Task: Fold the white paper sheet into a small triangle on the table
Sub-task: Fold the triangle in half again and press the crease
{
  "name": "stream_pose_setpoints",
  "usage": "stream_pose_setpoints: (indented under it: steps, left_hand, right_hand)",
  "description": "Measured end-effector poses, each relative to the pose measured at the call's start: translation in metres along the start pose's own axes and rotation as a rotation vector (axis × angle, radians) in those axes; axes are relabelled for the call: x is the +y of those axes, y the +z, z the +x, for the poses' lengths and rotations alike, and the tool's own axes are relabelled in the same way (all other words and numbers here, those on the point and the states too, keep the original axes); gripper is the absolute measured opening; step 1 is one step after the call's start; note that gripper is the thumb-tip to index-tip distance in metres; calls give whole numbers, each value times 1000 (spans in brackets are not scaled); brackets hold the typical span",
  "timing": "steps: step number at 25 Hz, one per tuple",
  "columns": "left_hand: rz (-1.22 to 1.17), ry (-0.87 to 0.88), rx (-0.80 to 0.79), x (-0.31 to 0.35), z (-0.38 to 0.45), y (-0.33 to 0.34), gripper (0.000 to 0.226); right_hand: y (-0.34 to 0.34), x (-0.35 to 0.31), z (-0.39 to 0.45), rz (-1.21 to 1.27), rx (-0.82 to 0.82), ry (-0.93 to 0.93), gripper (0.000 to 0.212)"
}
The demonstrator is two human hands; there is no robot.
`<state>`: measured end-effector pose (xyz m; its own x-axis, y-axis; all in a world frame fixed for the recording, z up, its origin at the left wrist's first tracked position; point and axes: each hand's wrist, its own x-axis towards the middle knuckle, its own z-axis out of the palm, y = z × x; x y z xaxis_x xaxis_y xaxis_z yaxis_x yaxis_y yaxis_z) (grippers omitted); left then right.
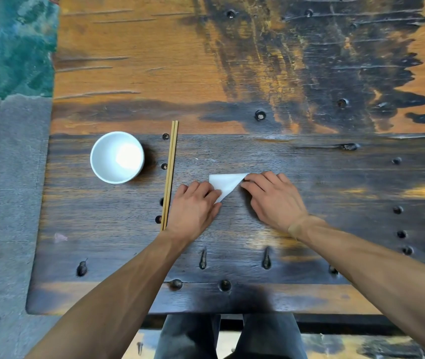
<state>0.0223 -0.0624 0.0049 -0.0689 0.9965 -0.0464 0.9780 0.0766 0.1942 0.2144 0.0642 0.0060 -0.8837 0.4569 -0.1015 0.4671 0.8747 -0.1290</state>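
The white paper sheet (225, 183) lies folded as a small triangle on the dark wooden table (335, 177), its long edge along the top and its point toward me. My left hand (196, 206) covers the lower left part of the triangle, with its fingers lying on the paper. My right hand (273, 198) is at the triangle's right corner, fingertips touching the slanted edge. Both hands hide parts of the paper's edges.
A white bowl (117, 157) stands to the left. A pair of wooden chopsticks (170, 174) lies lengthwise between the bowl and my left hand. The table's left edge borders a grey floor, and a teal rug (22, 42) lies at the far left.
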Motion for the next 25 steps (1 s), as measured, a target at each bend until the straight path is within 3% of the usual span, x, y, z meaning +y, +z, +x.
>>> stream_pose_setpoints:
  steps: [5,12,25]
  left_hand:
    - [-15,0,9,-1,-1,4,26]
    - [-69,8,18,-9,-11,8,22]
    - [8,141,49,-13,-17,3,24]
  right_hand:
    - [0,-7,1,10,-57,-13,55]
    - [7,-5,-2,-7,-286,70,72]
    - [16,-3,-6,-30,-337,21,76]
